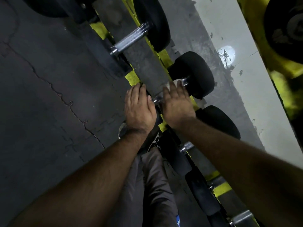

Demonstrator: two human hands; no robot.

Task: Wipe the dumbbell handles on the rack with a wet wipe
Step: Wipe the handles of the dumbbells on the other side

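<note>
A black dumbbell (pixel 194 74) lies across the yellow rack (pixel 133 78) in the middle of the view. My right hand (pixel 177 104) is wrapped over its metal handle with a white wet wipe (pixel 176 82) showing past the fingertips. My left hand (pixel 139 107) lies over the dumbbell's near black head; its fingers curve over the top, and a short chrome stub (pixel 155 99) of the handle shows between my hands. Further up the rack another dumbbell's bare knurled handle (pixel 129 40) is in full view.
More dumbbells sit lower on the rack (pixel 218 122), one with a short chrome handle end (pixel 186 147). A second yellow rack tier with a black weight (pixel 285 28) is at the top right. Dark rubber floor (pixel 49 95) spreads left; my grey trouser leg (pixel 155 185) is below.
</note>
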